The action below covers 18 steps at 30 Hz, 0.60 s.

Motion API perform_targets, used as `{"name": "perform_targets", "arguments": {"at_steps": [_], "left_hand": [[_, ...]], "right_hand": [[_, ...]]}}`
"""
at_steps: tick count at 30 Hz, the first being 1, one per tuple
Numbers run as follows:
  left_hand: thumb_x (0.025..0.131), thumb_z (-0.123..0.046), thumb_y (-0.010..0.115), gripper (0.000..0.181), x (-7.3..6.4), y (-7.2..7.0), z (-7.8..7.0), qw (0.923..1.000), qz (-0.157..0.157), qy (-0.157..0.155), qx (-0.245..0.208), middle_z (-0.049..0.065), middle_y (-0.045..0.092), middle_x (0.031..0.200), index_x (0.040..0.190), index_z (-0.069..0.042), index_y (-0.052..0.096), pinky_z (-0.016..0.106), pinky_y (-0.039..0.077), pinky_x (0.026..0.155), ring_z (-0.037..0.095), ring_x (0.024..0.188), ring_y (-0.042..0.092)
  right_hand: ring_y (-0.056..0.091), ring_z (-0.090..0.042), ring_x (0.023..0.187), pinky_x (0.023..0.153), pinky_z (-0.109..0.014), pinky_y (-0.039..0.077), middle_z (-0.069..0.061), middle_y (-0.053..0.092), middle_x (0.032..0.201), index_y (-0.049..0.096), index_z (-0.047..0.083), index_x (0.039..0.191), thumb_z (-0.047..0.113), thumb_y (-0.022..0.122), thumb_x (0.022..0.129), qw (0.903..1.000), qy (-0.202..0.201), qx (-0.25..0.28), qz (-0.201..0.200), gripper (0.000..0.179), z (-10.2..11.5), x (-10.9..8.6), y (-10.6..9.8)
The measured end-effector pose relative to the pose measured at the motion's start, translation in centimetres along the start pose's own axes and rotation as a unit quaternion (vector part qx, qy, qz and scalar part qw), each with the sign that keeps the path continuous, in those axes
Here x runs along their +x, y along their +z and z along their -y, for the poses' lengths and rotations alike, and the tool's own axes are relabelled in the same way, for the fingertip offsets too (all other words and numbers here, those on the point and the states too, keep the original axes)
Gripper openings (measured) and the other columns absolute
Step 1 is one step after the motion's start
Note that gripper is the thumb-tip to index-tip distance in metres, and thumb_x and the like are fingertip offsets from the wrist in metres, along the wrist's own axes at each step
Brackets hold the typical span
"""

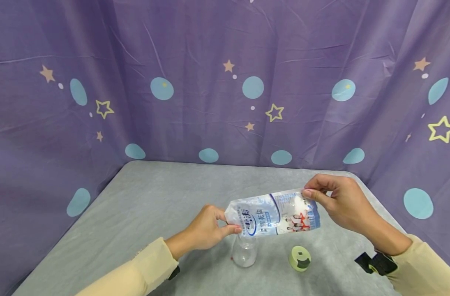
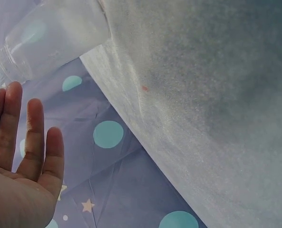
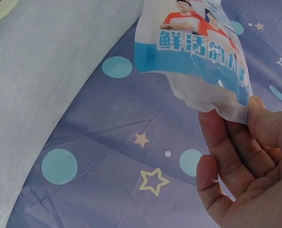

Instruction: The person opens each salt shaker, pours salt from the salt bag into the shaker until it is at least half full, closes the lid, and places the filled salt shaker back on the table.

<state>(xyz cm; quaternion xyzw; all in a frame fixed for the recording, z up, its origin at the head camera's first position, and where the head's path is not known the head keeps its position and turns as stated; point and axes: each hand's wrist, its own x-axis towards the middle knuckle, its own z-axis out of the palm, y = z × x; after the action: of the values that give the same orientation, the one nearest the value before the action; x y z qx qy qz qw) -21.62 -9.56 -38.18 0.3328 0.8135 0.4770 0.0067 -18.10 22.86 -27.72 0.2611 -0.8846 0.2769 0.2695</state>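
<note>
A blue-and-white printed plastic bag of salt (image 1: 261,216) lies tilted on its side in the air, its left end lower. At that left end, my left hand (image 1: 210,228) pinches the bag between thumb and fingers. My right hand (image 1: 339,201) pinches its upper right corner; the right wrist view shows thumb and fingers on the bag's bottom edge (image 3: 193,61). Right below the bag's left end stands a clear jar (image 1: 245,253), its mouth overlapped by the bag. In the left wrist view the jar (image 2: 60,38) is beside the left fingertips.
A light green round lid (image 1: 300,259) with a dark patch rests on the grey table (image 1: 173,185), to the right of the jar. Purple curtains (image 1: 210,49) with stars and blue dots hang behind the table and at both sides.
</note>
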Motion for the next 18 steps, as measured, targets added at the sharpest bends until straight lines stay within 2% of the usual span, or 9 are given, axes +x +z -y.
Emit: {"name": "perform_targets", "arguments": {"at_steps": [8,18], "left_hand": [[0.088,-0.020,0.082,0.009,-0.02,0.12,0.19,1.0000,-0.002,0.008,-0.002,-0.008,0.078,0.098,0.092,-0.012,0.083,0.029,0.057,0.080,0.008,0.095,0.072],[0.086,-0.017,0.084,0.008,0.08,0.19,0.36,0.9996,-0.007,0.026,0.001,-0.007,0.078,0.097,0.092,-0.011,0.083,0.029,0.057,0.079,0.008,0.094,0.072]], "right_hand": [[0.050,-0.003,0.058,0.049,-0.020,0.039,0.017,0.062,0.069,0.069,0.027,0.076,0.005,0.081,0.085,1.0000,-0.007,-0.005,0.005,0.027,0.24,0.12,0.11],[0.050,-0.002,0.058,0.049,-0.020,0.039,0.017,0.061,0.069,0.068,0.026,0.077,0.005,0.081,0.085,0.9996,-0.024,-0.007,0.009,0.027,0.56,0.24,0.09]]}}
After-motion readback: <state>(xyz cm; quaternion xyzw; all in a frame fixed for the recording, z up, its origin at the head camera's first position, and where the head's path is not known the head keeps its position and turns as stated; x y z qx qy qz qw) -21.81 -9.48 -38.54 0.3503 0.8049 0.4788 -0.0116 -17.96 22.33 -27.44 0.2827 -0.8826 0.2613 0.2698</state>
